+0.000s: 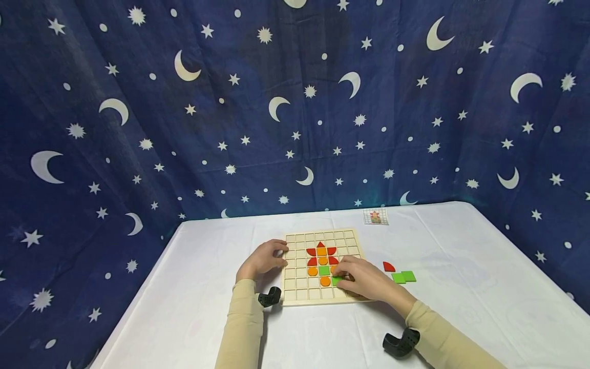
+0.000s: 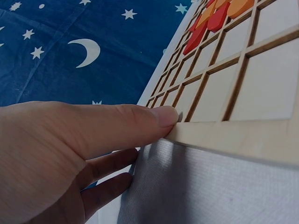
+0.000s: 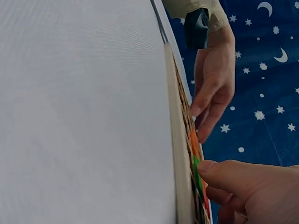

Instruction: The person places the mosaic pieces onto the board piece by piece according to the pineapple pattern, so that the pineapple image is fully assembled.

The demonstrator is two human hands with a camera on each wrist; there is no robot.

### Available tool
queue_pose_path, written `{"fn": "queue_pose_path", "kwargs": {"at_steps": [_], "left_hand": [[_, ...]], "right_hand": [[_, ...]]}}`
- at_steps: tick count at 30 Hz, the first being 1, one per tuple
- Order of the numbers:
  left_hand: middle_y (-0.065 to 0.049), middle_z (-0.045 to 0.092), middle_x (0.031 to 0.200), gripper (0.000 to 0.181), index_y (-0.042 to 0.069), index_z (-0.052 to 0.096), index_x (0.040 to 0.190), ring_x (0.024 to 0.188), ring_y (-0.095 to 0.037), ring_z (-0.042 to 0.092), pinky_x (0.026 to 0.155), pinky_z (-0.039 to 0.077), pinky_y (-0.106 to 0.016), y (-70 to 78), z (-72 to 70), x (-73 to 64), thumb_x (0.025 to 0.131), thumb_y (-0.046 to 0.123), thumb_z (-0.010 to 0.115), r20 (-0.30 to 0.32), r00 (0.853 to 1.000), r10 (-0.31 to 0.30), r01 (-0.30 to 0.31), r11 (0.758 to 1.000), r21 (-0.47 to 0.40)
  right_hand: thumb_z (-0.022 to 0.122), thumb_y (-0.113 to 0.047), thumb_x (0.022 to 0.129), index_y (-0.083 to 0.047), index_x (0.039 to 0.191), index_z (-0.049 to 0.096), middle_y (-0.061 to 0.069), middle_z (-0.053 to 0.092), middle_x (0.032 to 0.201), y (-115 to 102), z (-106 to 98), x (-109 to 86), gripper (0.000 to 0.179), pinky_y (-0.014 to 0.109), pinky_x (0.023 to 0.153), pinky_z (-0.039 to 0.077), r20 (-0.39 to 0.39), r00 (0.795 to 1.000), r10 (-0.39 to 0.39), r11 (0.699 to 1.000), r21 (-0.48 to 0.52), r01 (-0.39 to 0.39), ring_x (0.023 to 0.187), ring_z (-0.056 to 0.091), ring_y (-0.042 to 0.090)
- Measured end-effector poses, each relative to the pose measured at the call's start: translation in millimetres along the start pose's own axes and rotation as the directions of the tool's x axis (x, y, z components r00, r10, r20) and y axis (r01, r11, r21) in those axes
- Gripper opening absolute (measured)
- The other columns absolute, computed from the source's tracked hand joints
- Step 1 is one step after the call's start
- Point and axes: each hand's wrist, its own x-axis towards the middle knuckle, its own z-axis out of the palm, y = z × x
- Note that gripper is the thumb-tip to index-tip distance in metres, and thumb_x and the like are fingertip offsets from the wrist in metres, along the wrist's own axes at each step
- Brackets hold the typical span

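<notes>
A wooden grid board [image 1: 295, 283] lies on the table with red, orange and green pieces set in its cells. My left hand [image 1: 265, 260] rests at its left edge; in the left wrist view the straight thumb [image 2: 164, 115] touches the rim and the other fingers stay low beside it. Over the right part of the board, my right hand [image 1: 364, 277] pinches a green square tile [image 1: 337, 281] at a cell beside an orange round piece [image 1: 325, 281]. Its thumb touches the green tile [image 3: 196, 170] in the right wrist view. The palm hides some cells.
Right of the board lie a red quarter-circle piece [image 1: 389, 267] and two overlapping green square tiles [image 1: 408, 276]. A small pattern card [image 1: 375, 217] sits near the far table edge. A white cloth covers the table [image 1: 461, 277], and a dark blue star-and-moon curtain [image 1: 258, 123] hangs behind.
</notes>
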Motion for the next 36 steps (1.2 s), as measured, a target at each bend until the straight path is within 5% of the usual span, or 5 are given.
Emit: {"fn": "queue_pose_path", "kwargs": {"at_steps": [9,15,20,29,36], "left_hand": [[-0.012,0.054,0.139,0.041,0.001,0.066,0.122,0.135,-0.034,0.043,0.115,0.032,-0.046,1.5,-0.5,0.8,0.084,0.011,0.075,0.006,1.0,-0.019,0.019,1.0,0.006],[-0.012,0.054,0.139,0.041,0.002,0.067,0.122,0.135,-0.034,0.043,0.115,0.032,-0.047,0.2,1.1,0.5,0.083,0.012,0.075,0.014,1.0,-0.015,0.015,1.0,0.007],[-0.012,0.054,0.139,0.041,0.001,0.066,0.122,0.135,-0.034,0.043,0.115,0.032,-0.047,0.2,1.0,-0.5,0.083,0.012,0.076,0.007,1.0,-0.014,0.014,1.0,0.009],[-0.012,0.054,0.139,0.041,0.001,0.066,0.123,0.135,-0.034,0.042,0.115,0.032,-0.047,-1.0,1.2,0.5,0.084,0.012,0.076,0.008,1.0,-0.019,0.019,1.0,0.011],[-0.014,0.055,0.137,0.04,-0.001,0.067,0.121,0.133,-0.036,0.044,0.113,0.034,-0.048,-1.3,-0.4,-1.1,0.083,0.012,0.075,0.002,1.0,0.026,-0.026,0.999,0.018]], "right_hand": [[0.072,-0.017,0.087,-0.006,0.109,0.07,-0.001,0.062,0.097,25.7,-37.5,-17.8,0.024,0.026,0.068,0.049,0.044,0.996,0.078,0.996,0.04,-0.079,0.078,0.053,0.011],[0.075,-0.019,0.084,-0.006,0.11,0.07,0.0,0.063,0.101,51.3,-72.1,-39.1,0.029,0.027,0.068,0.049,0.175,0.964,0.202,0.976,0.047,-0.213,0.079,0.051,0.014],[0.079,-0.018,0.079,-0.008,0.103,0.069,-0.001,0.06,0.093,66.1,-89.5,-55.7,0.028,0.026,0.062,0.046,0.222,0.948,0.229,0.965,0.077,-0.251,0.076,0.049,0.014],[0.083,-0.017,0.075,-0.011,0.095,0.066,-0.002,0.055,0.087,69.8,-86.6,-59.8,0.028,0.027,0.067,0.047,0.279,0.937,0.211,0.97,0.057,-0.236,0.078,0.049,0.014],[0.08,-0.01,0.077,-0.011,0.091,0.064,-0.001,0.053,0.085,72.5,-80.5,-57.7,0.021,0.027,0.065,0.046,0.234,0.937,0.26,0.96,0.041,-0.277,0.077,0.048,0.016]]}}
